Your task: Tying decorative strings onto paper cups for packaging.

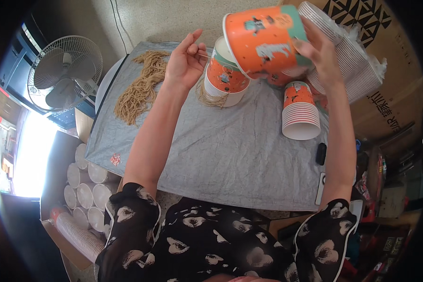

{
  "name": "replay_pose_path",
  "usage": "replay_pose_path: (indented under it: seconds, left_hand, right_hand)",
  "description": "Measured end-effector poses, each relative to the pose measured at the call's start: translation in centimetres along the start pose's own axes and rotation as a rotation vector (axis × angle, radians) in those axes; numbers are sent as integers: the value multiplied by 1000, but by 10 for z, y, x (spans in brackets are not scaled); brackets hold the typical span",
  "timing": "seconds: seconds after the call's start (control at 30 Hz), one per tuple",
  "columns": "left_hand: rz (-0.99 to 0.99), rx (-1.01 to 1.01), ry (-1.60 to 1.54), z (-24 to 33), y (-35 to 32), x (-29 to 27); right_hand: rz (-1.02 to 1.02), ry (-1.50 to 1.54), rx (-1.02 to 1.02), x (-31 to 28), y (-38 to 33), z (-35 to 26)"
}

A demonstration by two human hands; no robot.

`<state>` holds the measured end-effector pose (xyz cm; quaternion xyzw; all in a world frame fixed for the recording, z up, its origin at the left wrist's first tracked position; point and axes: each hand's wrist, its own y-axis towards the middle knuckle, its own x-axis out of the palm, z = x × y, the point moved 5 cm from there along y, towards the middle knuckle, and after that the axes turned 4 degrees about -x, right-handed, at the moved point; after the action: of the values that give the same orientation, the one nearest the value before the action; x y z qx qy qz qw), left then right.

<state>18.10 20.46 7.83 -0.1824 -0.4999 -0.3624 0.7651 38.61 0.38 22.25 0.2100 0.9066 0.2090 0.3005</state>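
My right hand (319,51) grips a large orange paper bucket (268,42) with a green band, lifted and tilted on its side above the table. My left hand (189,58) has its fingers curled together around a thin string (215,58), which stretches toward the bucket. Between and below the hands is a stack of similar orange buckets (227,75) with white rims, and tan strands (211,97) lie around it. A smaller stack of orange paper cups (300,110) lies to the right, its white mouth facing me.
Tan strings (143,87) lie bunched at the table's far left. Wrapped stacks of white containers (355,61) lean at the right beside a large cardboard box (390,89). A black object (321,153) is near the right edge. A fan (66,73) and a box of stacked cups (82,237) are leftward.
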Motion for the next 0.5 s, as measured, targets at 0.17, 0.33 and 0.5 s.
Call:
replay_pose_path:
  seconds: [0.17,0.33,0.5]
  left_hand:
    - [31,-145,-129,-19,31,-33]
    - [172,-151,-125,-32,38,-63]
    - [242,-186,-168,-46,40,-104]
  right_hand:
    - [-146,-167,33,23,51,-18]
    - [-283,-365,14,52,76,5]
    - [-359,-420,22,76,78,12]
